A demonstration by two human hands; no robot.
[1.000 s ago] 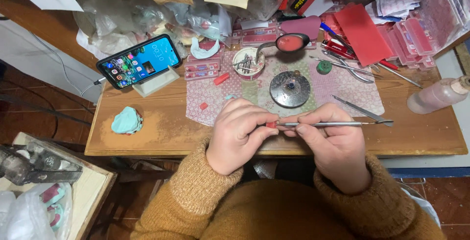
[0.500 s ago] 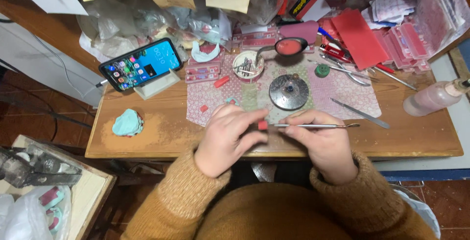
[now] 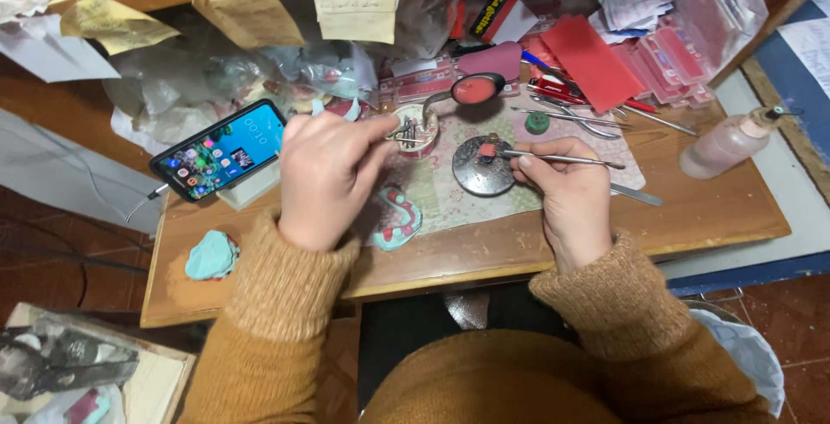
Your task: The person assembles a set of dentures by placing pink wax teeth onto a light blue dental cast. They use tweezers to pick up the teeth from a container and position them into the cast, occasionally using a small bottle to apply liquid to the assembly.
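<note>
- Metal disc [image 3: 481, 167], round & dark, sits on the patterned mat [image 3: 450, 204] mid-bench; using it as the landmark for everything else.
- Right hand [image 3: 564, 195] is just right of the disc, fingers pinched narrow around 1 thin metal tool [image 3: 560, 159]. Tool lies roughly level; its tip w/ a small red wax blob [image 3: 488, 150] is over the disc's top edge, handle pokes out right past the knuckles.
- Left hand [image 3: 328, 173] is left of the disc, thumb + fingers reaching to a small round dish [image 3: 417, 130] up-left of the disc. Fingertips are at some small metal bits there; can't tell if it's actually gripping one or just touching.
- Dental model [image 3: 396, 221], 1 teal arch w/ pink wax, lies on the mat down-left of the disc, just under the left hand, in nobody's grip.
- Spoon [image 3: 471, 89] w/ red wax in the bowl: 1, just above the disc.
- Phone [image 3: 220, 151]: 1, screen lit, propped far left of the disc.
- Teal lump [image 3: 211, 255]: 1, far left & lower, near the bench edge.
- Pinkish bottle [image 3: 733, 141]: 1, lying well right of the disc.
- Green cap-ish thing [image 3: 537, 122]: 1, up-right of the disc.
- Loose metal tools [image 3: 596, 117] up-right: several; exact count hard to tell in the clutter.
</note>
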